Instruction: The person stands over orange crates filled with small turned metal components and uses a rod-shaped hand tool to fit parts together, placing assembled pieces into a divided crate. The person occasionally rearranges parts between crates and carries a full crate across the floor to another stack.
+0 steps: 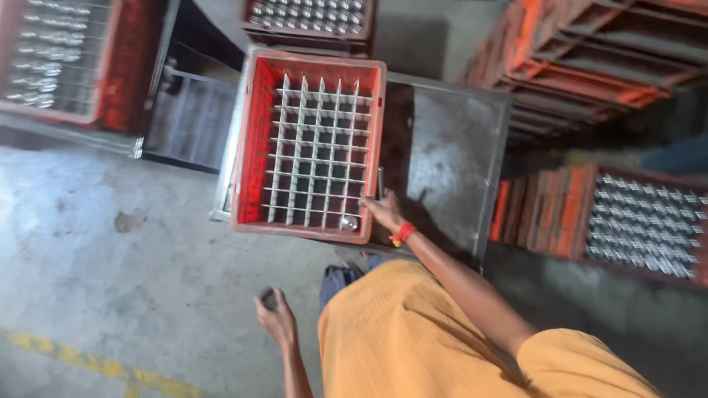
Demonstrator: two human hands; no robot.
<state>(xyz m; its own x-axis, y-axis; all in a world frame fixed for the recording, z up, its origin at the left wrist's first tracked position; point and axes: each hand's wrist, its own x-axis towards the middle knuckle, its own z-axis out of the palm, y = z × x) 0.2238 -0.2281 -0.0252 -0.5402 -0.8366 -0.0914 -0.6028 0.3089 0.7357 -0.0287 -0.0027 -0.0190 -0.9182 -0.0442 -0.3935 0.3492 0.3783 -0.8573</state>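
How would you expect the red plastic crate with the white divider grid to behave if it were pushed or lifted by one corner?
The red crate looks rigid, with thick moulded walls, so it would probably not flex. Its white divider grid is almost empty, so it is likely light for its size. It overhangs the metal table at the near edge, where the right hand grips it, so it might tip if pushed further.

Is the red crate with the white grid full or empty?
Nearly empty: the red crate shows bare white dividers; only one bottle sits by the right hand.
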